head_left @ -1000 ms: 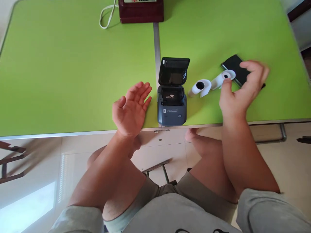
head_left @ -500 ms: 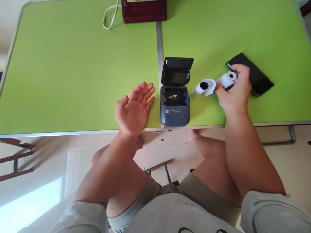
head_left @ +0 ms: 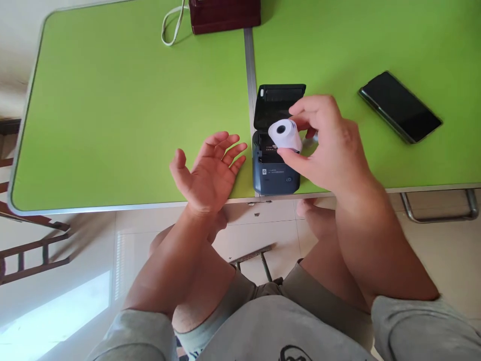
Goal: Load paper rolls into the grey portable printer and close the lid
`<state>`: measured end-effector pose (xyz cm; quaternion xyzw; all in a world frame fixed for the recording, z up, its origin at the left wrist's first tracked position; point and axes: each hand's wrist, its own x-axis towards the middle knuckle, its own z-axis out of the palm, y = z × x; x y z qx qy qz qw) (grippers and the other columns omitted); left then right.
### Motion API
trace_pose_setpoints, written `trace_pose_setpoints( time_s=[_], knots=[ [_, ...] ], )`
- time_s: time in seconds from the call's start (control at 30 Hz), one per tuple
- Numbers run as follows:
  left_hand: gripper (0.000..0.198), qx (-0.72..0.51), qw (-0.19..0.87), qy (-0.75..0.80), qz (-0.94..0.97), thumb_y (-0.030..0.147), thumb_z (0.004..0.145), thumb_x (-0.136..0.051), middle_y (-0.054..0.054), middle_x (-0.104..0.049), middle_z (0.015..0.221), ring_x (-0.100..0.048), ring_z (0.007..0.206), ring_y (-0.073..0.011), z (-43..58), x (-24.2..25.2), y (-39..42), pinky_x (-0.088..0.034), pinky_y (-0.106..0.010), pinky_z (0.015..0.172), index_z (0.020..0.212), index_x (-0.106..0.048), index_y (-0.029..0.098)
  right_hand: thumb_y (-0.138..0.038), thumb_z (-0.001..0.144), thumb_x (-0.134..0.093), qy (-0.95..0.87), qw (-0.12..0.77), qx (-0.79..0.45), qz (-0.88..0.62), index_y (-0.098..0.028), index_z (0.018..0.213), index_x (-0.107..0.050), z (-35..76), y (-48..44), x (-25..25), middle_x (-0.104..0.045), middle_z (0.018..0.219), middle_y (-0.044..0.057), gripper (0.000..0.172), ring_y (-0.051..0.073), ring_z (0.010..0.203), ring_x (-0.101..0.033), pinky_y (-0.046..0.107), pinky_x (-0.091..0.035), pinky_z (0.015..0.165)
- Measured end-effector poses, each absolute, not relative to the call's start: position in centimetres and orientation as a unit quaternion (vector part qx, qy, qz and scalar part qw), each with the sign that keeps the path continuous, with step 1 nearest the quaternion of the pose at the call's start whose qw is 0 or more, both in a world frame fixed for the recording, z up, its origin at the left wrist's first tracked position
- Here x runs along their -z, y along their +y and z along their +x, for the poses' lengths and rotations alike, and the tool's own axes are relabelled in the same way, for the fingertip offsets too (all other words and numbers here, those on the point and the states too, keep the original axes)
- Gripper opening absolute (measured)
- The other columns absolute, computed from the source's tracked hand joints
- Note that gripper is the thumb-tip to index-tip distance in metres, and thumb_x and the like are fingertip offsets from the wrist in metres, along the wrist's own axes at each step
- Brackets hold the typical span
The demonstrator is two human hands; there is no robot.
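Observation:
Between the fingers and thumb of my right hand is a white paper roll, its dark core hole facing up and toward me. I hold it above the open bay of a small dark blue-grey label printer, whose black lid stands tipped back. The roll and my fingers cover part of the bay. A second white roll is mostly hidden behind my right hand. My left hand rests palm up at the table's front edge, left of the printer, fingers spread and holding nothing.
A black phone lies at the right on the green table. At the back stands a dark red box with a white cord loop beside it. A metal seam strip runs across the table behind the printer.
My right hand has picked up one white roll from beside the phone and carried it left over the printer. My left hand stays nearly in place, and the view has shifted slightly.

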<state>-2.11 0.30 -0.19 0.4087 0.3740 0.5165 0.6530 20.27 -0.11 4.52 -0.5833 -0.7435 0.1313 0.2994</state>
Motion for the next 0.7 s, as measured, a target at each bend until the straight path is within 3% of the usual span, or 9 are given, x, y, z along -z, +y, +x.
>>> trace_pose_setpoints(
  time_s=[0.13, 0.27, 0.37, 0.5, 0.7],
  knots=[
    [0.072, -0.497, 0.627, 0.392, 0.454, 0.091, 0.085, -0.032, -0.009, -0.070, 0.136, -0.065, 0.133, -0.0308, -2.2, -0.3, 0.0, -0.059, -0.042, 0.103, 0.111, -0.061, 0.030, -0.022, 0.089, -0.067, -0.756, 0.268, -0.097, -0.589, -0.029, 0.117, -0.065, 20.7, 0.2, -4.0, -0.077, 0.118, 0.008, 0.029, 0.030, 0.103, -0.073, 0.047, -0.058, 0.093],
    [0.070, -0.501, 0.634, 0.394, 0.439, 0.087, 0.089, -0.029, -0.008, -0.070, 0.136, -0.064, 0.135, -0.0297, -1.5, -0.4, 0.3, -0.058, -0.041, 0.104, 0.110, -0.061, 0.029, -0.017, 0.090, -0.063, -0.777, 0.255, -0.077, -0.570, -0.029, 0.119, -0.068, 20.9, 0.4, -3.9, -0.077, 0.120, 0.008, 0.031, 0.030, 0.110, -0.072, 0.047, -0.057, 0.096],
    [0.060, -0.527, 0.627, 0.380, 0.430, 0.079, 0.092, -0.031, -0.006, -0.071, 0.130, -0.065, 0.133, -0.0276, -0.7, -0.4, 0.5, -0.055, -0.042, 0.110, 0.106, -0.061, 0.029, -0.020, 0.088, -0.068, -0.769, 0.262, -0.076, -0.579, -0.030, 0.115, -0.068, 20.8, 0.6, -3.7, -0.078, 0.116, 0.005, 0.029, 0.029, 0.103, -0.073, 0.046, -0.057, 0.090],
    [0.066, -0.530, 0.587, 0.398, 0.465, 0.087, 0.089, -0.032, -0.007, -0.070, 0.129, -0.064, 0.135, -0.0301, 0.2, -0.3, 0.6, -0.055, -0.042, 0.107, 0.101, -0.060, 0.028, -0.020, 0.086, -0.072, -0.769, 0.254, -0.085, -0.581, -0.029, 0.102, -0.068, 20.7, 0.7, -3.5, -0.079, 0.107, 0.003, 0.019, 0.028, 0.093, -0.073, 0.045, -0.055, 0.084],
    [0.056, -0.541, 0.568, 0.393, 0.479, 0.081, 0.086, -0.053, -0.006, -0.068, 0.131, -0.056, 0.142, -0.0301, 0.6, 1.4, 0.9, -0.049, -0.040, 0.114, 0.104, -0.063, 0.030, -0.015, 0.083, -0.072, -0.779, 0.241, -0.081, -0.574, -0.027, 0.099, -0.070, 20.4, 1.5, -2.7, -0.080, 0.099, 0.003, 0.021, 0.028, 0.089, -0.072, 0.043, -0.052, 0.080]
  ],
)
